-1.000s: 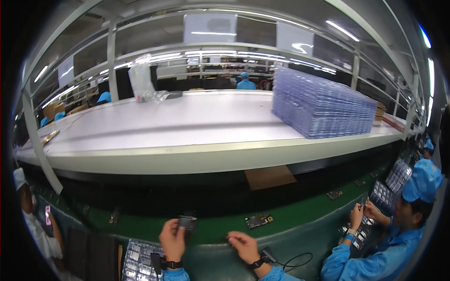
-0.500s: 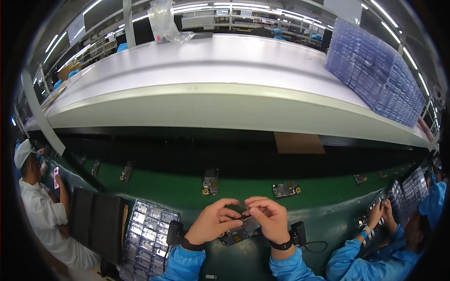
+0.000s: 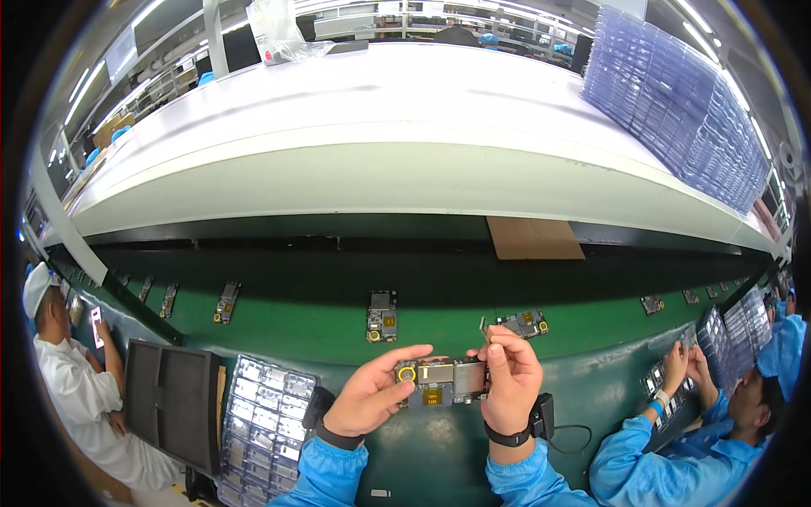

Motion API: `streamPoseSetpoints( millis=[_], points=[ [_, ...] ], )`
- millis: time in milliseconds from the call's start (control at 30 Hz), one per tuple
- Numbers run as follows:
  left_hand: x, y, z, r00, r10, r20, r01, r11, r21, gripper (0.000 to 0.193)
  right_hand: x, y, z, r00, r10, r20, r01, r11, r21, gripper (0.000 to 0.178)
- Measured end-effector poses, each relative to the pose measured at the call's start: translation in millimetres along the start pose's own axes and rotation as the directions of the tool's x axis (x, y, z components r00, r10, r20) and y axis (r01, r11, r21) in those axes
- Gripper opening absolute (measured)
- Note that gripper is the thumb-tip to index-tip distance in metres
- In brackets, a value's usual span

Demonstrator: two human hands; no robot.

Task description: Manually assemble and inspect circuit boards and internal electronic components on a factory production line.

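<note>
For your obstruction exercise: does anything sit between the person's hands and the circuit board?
Nothing visible: the left hand and right hand already grip the circuit board at its two ends, above the green conveyor belt.

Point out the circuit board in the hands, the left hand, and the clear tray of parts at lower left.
circuit board (image 3: pixel 439 382), head view, its middle between the hands.
left hand (image 3: pixel 372 397), head view, back of the hand.
clear tray (image 3: pixel 266 418), head view, its middle pockets.
</note>
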State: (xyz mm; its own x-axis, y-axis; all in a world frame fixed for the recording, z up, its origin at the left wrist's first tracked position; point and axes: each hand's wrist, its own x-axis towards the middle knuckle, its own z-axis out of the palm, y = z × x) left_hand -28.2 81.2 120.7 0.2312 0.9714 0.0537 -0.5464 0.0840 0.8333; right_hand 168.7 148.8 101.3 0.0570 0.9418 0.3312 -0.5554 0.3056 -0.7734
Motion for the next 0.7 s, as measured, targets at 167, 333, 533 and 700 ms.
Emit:
streamPoseSetpoints(
  millis=[167,333,533,700],
  points=[
    [17,-10,-36,0.954,0.194,-0.23,-0.172,0.979,0.113,0.034,7,12,-11,0.999,-0.029,0.044,0.034,0.99,-0.134,0.013],
    [22,-21,-108,0.587,0.252,-0.769,-0.568,0.806,-0.169,0.03,19,34,-23,0.997,0.079,-0.002,-0.079,0.992,-0.102,0.018],
    [33,-40,-145,0.549,0.214,-0.808,-0.706,0.636,-0.312,0.011,-15,113,-27,0.898,0.427,0.11,-0.396,0.891,-0.224,0.018],
    [43,-48,-142,0.449,0.379,-0.809,-0.55,0.831,0.085,0.018,-49,138,-10,0.786,0.537,0.306,-0.458,0.839,-0.294,0.019]
  ],
)
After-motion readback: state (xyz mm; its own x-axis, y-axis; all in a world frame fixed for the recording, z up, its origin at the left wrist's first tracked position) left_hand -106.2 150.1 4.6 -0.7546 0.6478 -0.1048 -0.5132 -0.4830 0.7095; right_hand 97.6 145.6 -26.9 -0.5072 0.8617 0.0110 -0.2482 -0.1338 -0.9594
